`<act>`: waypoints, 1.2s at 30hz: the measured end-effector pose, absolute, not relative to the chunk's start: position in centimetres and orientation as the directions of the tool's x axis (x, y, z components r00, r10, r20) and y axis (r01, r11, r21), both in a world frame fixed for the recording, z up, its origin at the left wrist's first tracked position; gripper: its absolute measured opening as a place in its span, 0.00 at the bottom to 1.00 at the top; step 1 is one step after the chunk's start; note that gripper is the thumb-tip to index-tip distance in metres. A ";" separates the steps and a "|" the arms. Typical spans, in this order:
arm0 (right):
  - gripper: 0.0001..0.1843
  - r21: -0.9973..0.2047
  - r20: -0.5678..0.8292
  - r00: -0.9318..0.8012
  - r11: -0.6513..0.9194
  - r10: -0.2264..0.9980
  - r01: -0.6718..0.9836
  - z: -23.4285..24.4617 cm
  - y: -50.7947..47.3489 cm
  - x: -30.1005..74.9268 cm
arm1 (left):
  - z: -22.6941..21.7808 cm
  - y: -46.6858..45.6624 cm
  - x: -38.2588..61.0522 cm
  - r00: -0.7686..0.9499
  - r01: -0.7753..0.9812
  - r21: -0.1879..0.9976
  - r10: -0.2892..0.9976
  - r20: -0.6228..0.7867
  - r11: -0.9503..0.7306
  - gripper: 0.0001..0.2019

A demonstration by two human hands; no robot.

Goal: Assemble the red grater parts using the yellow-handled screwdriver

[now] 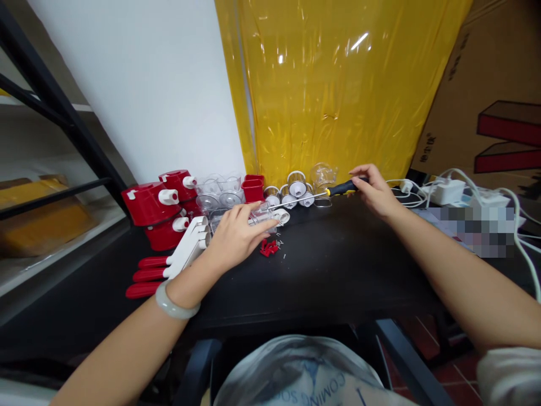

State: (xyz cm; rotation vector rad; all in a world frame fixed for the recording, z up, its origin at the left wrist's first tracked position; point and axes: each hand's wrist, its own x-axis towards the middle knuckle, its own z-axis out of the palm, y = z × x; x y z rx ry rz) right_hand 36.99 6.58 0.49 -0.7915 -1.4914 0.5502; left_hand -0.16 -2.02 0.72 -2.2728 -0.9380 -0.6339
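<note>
My right hand is closed round the black-and-yellow handle of a screwdriver. Its long shaft points left, and the tip ends at a clear plastic part. That part is gripped by my left hand, whose fingers cover much of it. At its right end shows a white round piece; whether the two are joined, I cannot tell. Just below lie small red plastic pieces and several tiny screws. Metal-and-white drums are stacked behind the screwdriver shaft.
Red housings are stacked at the left, beside white handles with red grips. Clear plastic cups and red square cups stand along the back. White cables and chargers lie at the right, on the black table.
</note>
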 end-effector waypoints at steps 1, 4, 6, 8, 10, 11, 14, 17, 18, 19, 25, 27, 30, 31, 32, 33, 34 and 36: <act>0.16 -0.756 0.653 0.046 0.645 0.756 0.111 0.5 6.7 36.9 | 0.7 -2.0 -0.1 0.639 0.742 -0.339 0.458 0.618 -0.578 0.17; 0.16 -0.767 0.641 0.069 0.640 0.764 0.038 0.5 7.0 36.9 | 0.7 -2.1 0.0 0.649 0.735 -0.347 0.457 0.607 -0.583 0.18; 0.17 -0.766 0.642 0.078 0.642 0.763 0.018 0.4 7.3 37.0 | 0.7 -2.2 0.1 0.655 0.731 -0.351 0.457 0.602 -0.586 0.17; 0.16 -0.756 0.654 0.078 0.653 0.752 0.044 0.2 7.5 37.2 | 0.7 -2.2 0.2 0.655 0.730 -0.347 0.457 0.601 -0.589 0.17; 0.15 -0.729 0.682 0.063 0.669 0.729 0.145 0.1 7.5 37.4 | 0.6 -2.2 0.2 0.654 0.730 -0.340 0.462 0.599 -0.593 0.17; 0.15 -0.705 0.697 0.049 0.673 0.715 0.223 0.1 7.5 37.5 | 0.6 -2.1 0.1 0.654 0.730 -0.336 0.464 0.598 -0.595 0.17; 0.21 -0.627 0.715 -0.006 0.644 0.699 0.439 0.1 7.2 37.7 | 0.7 -1.9 -0.1 0.655 0.726 -0.333 0.458 0.601 -0.602 0.17; 0.23 -0.629 0.717 0.015 0.636 0.697 0.447 0.4 7.0 37.7 | 0.8 -1.7 -0.2 0.653 0.721 -0.332 0.437 0.618 -0.608 0.18; 0.24 -0.638 0.725 0.044 0.646 0.688 0.419 0.6 7.1 37.7 | 0.9 -1.6 -0.2 0.648 0.721 -0.329 0.427 0.630 -0.610 0.18; 0.24 -0.646 0.734 0.079 0.657 0.674 0.389 0.7 7.2 37.9 | 1.0 -1.6 -0.3 0.641 0.722 -0.323 0.416 0.645 -0.611 0.18; 0.23 -0.672 0.741 0.286 0.670 0.608 0.316 0.9 9.1 40.1 | 1.3 -0.9 -1.0 0.429 0.753 -0.065 0.414 0.803 -0.655 0.19; 0.21 -0.690 0.723 0.323 0.619 0.611 0.375 0.6 9.7 40.8 | 1.3 -0.3 -1.5 0.289 0.747 0.074 0.423 0.859 -0.661 0.19; 0.16 -0.696 0.697 0.328 0.492 0.638 0.523 -0.1 10.1 41.3 | 1.0 0.8 -2.2 0.122 0.718 0.251 0.473 0.873 -0.649 0.21; 0.14 -0.688 0.688 0.317 0.449 0.653 0.571 -0.3 10.2 41.4 | 0.8 1.2 -2.5 0.095 0.712 0.294 0.502 0.860 -0.638 0.22; 0.12 -0.677 0.679 0.303 0.411 0.669 0.611 -0.5 10.2 41.4 | 0.7 1.4 -2.6 0.075 0.708 0.327 0.527 0.847 -0.626 0.23; 0.10 -0.668 0.668 0.290 0.379 0.686 0.640 -0.8 10.2 41.3 | 0.6 1.6 -2.8 0.062 0.704 0.349 0.543 0.838 -0.619 0.23; 0.09 -0.662 0.655 0.279 0.355 0.703 0.660 -1.0 10.3 41.3 | 0.5 1.7 -2.8 0.056 0.702 0.361 0.553 0.831 -0.614 0.24; 0.08 -0.664 0.626 0.269 0.318 0.732 0.677 -1.4 10.5 41.2 | 0.6 1.7 -2.7 0.049 0.699 0.373 0.562 0.826 -0.610 0.24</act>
